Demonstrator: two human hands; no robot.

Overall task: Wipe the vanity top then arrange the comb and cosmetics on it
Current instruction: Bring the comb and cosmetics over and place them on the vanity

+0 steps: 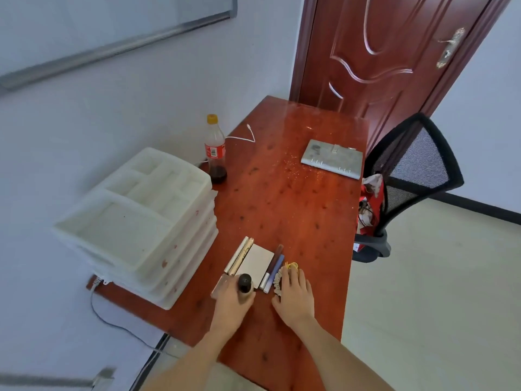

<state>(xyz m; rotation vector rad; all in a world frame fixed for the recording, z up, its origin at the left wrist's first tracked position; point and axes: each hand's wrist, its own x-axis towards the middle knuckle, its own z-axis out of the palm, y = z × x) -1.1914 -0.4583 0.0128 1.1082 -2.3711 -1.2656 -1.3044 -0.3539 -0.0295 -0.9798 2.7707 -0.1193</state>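
- Head view: left hand grips dark-capped bottle, setting it upright beside the cosmetics row.
- Right hand, fingers flat, presses scrunchie, squaring the row on counter.

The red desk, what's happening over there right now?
A person is lining up small cosmetics near the front of the red wooden table. The left hand grips a dark round-capped bottle at the end of the row; the right hand rests flat on a scrunchie. Slim tubes flank a white flat case. Specks still litter the far end near a grey binder.
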